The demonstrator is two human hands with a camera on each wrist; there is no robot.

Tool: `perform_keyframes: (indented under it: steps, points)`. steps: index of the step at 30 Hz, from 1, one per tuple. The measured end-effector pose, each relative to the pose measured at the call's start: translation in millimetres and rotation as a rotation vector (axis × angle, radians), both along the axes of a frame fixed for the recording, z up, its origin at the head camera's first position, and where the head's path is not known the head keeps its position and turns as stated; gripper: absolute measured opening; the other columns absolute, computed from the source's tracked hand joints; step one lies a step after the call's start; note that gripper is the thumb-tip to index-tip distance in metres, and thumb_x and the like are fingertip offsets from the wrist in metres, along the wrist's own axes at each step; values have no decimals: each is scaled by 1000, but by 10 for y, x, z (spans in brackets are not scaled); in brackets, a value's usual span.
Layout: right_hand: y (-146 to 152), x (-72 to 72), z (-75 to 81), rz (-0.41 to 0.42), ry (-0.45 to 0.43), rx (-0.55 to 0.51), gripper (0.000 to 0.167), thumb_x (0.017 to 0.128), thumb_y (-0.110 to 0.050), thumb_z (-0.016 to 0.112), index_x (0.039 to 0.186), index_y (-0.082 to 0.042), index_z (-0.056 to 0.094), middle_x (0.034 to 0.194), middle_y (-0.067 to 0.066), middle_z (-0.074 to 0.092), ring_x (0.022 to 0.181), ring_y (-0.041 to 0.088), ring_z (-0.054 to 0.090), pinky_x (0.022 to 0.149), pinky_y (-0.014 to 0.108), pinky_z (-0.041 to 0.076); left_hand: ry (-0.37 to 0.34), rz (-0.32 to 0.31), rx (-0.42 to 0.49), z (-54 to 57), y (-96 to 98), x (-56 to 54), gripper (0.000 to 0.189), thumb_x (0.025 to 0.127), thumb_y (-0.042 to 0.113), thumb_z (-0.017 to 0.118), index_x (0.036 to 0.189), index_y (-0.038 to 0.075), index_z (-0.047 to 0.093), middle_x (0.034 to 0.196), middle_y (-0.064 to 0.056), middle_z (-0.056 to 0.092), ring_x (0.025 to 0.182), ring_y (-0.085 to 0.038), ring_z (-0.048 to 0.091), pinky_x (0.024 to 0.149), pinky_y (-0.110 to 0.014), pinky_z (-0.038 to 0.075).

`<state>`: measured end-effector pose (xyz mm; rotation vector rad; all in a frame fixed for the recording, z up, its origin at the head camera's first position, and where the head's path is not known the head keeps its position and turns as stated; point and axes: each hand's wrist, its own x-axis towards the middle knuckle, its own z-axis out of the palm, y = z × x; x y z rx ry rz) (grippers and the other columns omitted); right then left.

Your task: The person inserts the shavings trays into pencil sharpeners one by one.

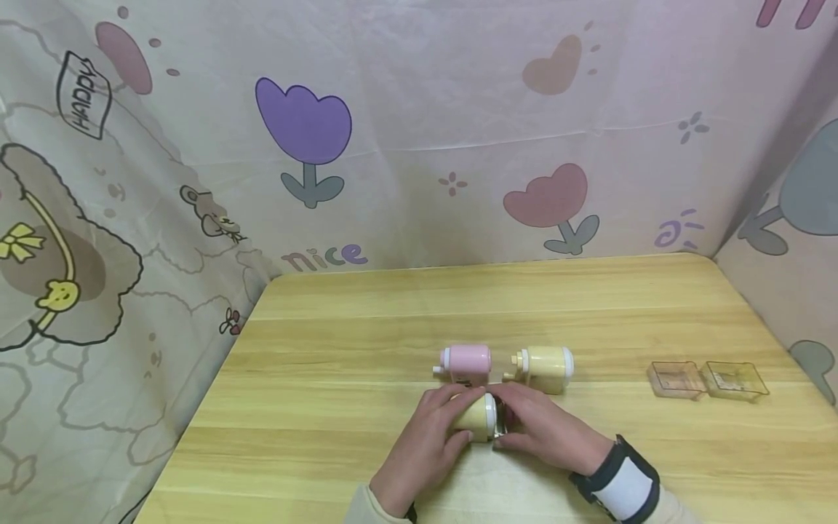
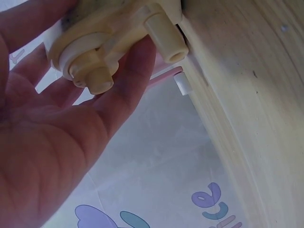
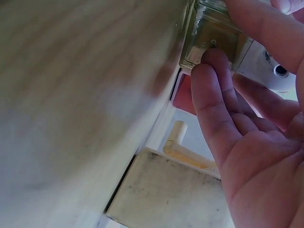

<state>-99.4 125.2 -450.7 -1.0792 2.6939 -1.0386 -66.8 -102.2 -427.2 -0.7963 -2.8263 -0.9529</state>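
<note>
A pale yellow crank pencil sharpener [image 1: 476,422] stands on the table between both hands. My left hand [image 1: 428,429] grips its body from the left; its crank and handle [image 2: 164,35] show close up in the left wrist view. At the sharpener's other end, my right hand [image 1: 543,429] holds a clear plastic shavings drawer [image 3: 213,35] between thumb and fingers. That drawer sits right at the white-faced end of the sharpener. Behind the hands are a pink crank sharpener [image 1: 470,358] and, to its right, a second yellow sharpener [image 1: 548,364].
Off to the right on the wooden table [image 1: 327,407] lie a clear pinkish drawer [image 1: 677,380] and a clear yellowish drawer [image 1: 735,380], side by side. A printed cloth [image 1: 419,87] hangs along the back and sides of the table.
</note>
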Motion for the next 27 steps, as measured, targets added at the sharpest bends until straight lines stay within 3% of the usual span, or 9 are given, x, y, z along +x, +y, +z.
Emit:
perform_keyframes:
  steps: [5,14,22,27]
  points:
    - [-24,-8,6,-3,-25,1,64,81,-17,89,137,-7,60,121,-2,65,103,10,59,89,34,56,-18,4,1,-4,2,2,63,89,5,77,147,23,58,139,0,61,126,-25,54,107,-46,51]
    - [-46,-20,7,-6,-63,-16,62,80,-17,89,135,-10,61,113,-8,64,95,7,58,82,28,55,-20,13,-5,-5,5,8,63,90,6,77,147,24,59,139,0,60,126,-25,54,107,-46,51]
    - [-52,-26,-17,-4,-34,-33,63,77,-17,91,133,-10,62,119,-4,66,100,6,59,88,31,57,-28,14,-20,12,22,16,63,91,7,76,148,26,57,141,1,59,128,-24,52,108,-46,50]
    - [-63,-35,-18,-2,-35,-54,63,75,-17,92,130,-10,62,114,-5,66,96,5,58,84,30,57,-22,15,-23,23,21,10,63,91,6,76,148,25,58,141,0,59,127,-24,52,108,-45,50]
